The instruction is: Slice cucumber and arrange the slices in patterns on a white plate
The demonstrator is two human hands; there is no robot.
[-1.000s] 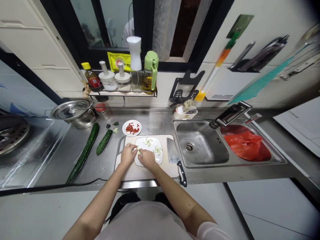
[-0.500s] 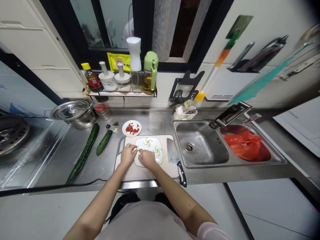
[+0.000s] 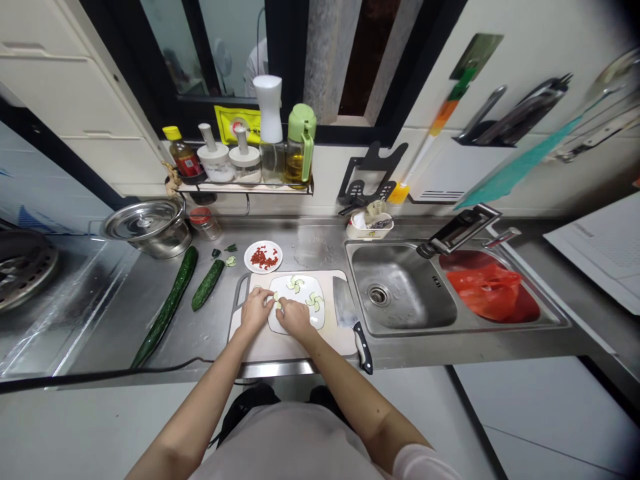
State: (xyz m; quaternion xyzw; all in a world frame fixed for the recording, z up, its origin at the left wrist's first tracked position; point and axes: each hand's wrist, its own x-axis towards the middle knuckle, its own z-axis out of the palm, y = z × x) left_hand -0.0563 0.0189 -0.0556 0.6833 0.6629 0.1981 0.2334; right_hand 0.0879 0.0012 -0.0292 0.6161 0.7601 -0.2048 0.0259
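My left hand (image 3: 257, 310) and my right hand (image 3: 295, 316) meet over the left side of a white square plate (image 3: 299, 324). Their closed fingertips pinch at small cucumber slices (image 3: 277, 301), partly covered by the fingers. Two pinwheels of cucumber slices lie on the plate: one near the far edge (image 3: 295, 285), one on the right (image 3: 315, 301). Under the plate is a pale cutting board (image 3: 260, 350) with a grey handle. A kitchen knife (image 3: 347, 303) rests along the board's right side, its black handle pointing toward me.
Behind the board stands a small white dish of red bits (image 3: 264, 257). To the left lie a cut cucumber (image 3: 207, 285), a long whole cucumber (image 3: 167, 307) and a lidded steel pot (image 3: 150, 227). On the right is a sink (image 3: 400, 327) with a red plastic bag (image 3: 485, 290).
Both hands stay at the same spot on the plate, with hardly any finger movement. The whole view has shifted very slightly.
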